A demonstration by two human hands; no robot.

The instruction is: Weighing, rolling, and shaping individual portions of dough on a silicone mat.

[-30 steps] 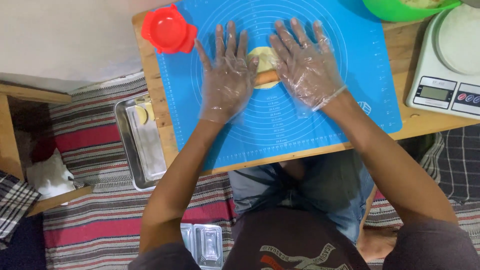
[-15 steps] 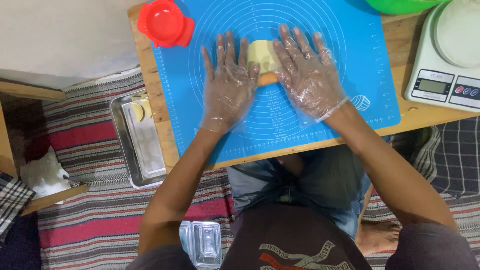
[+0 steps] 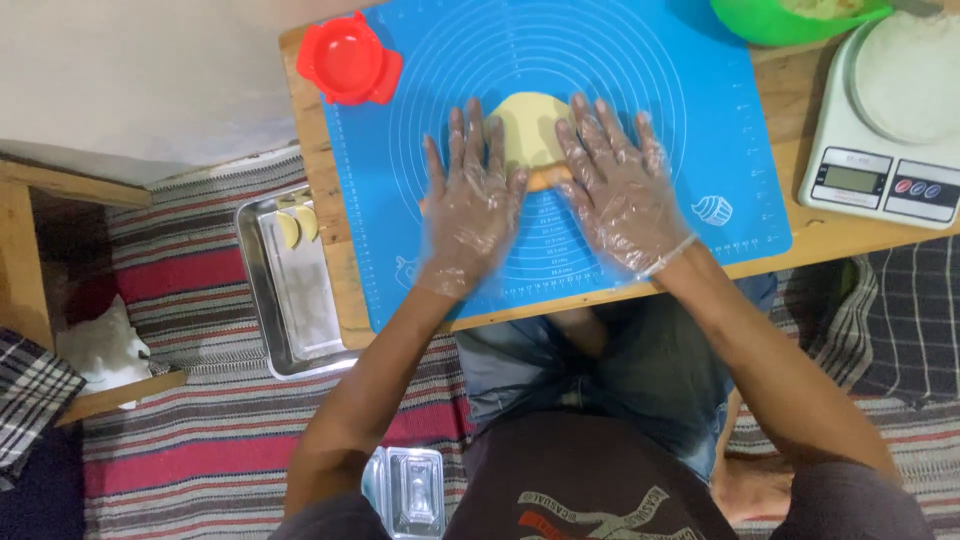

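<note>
A pale yellow piece of flattened dough (image 3: 530, 128) lies on a blue silicone mat (image 3: 700, 120) with printed circles. A wooden rolling pin (image 3: 548, 179) lies across the dough's near edge, mostly hidden. My left hand (image 3: 468, 205) and my right hand (image 3: 620, 190), both in clear plastic gloves, rest flat with fingers spread on the pin, one on each side. The mat covers a low wooden table (image 3: 318, 200).
A red dumpling press (image 3: 348, 58) sits at the mat's far left corner. A green bowl (image 3: 790, 18) and a white kitchen scale (image 3: 890, 110) stand at the right. A metal tray (image 3: 290, 280) with folded dumplings lies on the striped rug left of the table.
Both hands have slid back toward me over the rolling pin. More of the dough shows beyond the fingers and it looks wider and flatter.
</note>
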